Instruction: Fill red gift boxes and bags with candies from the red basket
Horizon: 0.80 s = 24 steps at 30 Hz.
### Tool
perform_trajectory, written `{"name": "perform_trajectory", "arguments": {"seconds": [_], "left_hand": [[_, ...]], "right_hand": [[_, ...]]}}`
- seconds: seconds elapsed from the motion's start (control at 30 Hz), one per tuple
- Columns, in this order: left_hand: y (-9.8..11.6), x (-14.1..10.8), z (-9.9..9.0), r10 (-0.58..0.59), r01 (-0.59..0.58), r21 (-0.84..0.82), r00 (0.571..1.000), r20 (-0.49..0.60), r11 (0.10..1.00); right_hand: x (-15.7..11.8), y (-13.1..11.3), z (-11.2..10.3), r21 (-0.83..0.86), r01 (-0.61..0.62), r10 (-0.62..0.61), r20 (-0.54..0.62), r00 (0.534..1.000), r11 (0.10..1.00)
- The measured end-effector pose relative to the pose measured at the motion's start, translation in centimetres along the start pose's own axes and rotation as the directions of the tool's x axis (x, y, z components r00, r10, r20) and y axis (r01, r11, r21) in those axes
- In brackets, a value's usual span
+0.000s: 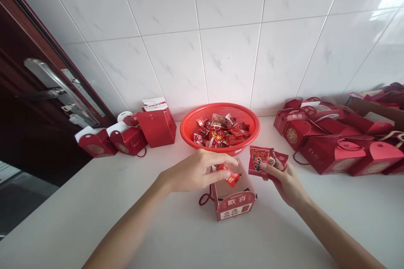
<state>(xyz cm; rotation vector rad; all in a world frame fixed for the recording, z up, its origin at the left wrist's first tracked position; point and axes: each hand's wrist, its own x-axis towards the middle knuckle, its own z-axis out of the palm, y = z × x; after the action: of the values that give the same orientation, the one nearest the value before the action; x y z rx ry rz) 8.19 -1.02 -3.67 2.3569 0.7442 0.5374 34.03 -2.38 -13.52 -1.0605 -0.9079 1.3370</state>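
Observation:
An open red gift box (236, 204) with a dark red cord loop stands on the white table, its brown inside partly visible. Over its opening, my left hand (202, 170) pinches a small red-wrapped candy (232, 178) between thumb and fingers. To the right of the box, my right hand (284, 180) holds red snack packets (259, 159), fanned out and overlapping; the exact number is unclear. Just behind the box sits a red plastic colander (252, 132) with many wrapped candies (217, 132) in it.
Several red gift boxes (126, 141) stand at the left near a dark door (31, 105) with a metal handle. More closed boxes (334, 153) crowd the right side, beside a brown carton (362, 109). A white tiled wall (230, 59) rises behind the table (176, 227).

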Motion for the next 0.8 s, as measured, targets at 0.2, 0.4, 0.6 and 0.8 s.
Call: {"name": "perform_trajectory", "arguments": {"seconds": [0.2,0.4,0.6,0.8], "left_hand": [[-0.2,0.0,-0.2,-0.037,0.037,0.023,0.999,0.031,0.999],[-0.2,0.0,-0.2,-0.024,0.026,0.065,0.999,-0.027,0.998],[-0.5,0.1,-0.1,-0.050,0.054,0.070,0.997,-0.061,0.996],[-0.9,0.3,-0.2,-0.055,0.057,0.013,0.992,-0.112,0.998]], "right_hand": [[0.1,0.4,-0.1,-0.027,0.004,-0.004,-0.003,1.000,1.000],[0.0,-0.2,-0.2,-0.022,0.021,-0.020,0.021,1.000,1.000],[-0.4,-2.2,-0.4,0.031,0.134,-0.134,-0.003,0.991,0.991],[-0.8,-4.8,0.7,-0.032,0.209,-0.209,0.016,0.978,0.977]]}}
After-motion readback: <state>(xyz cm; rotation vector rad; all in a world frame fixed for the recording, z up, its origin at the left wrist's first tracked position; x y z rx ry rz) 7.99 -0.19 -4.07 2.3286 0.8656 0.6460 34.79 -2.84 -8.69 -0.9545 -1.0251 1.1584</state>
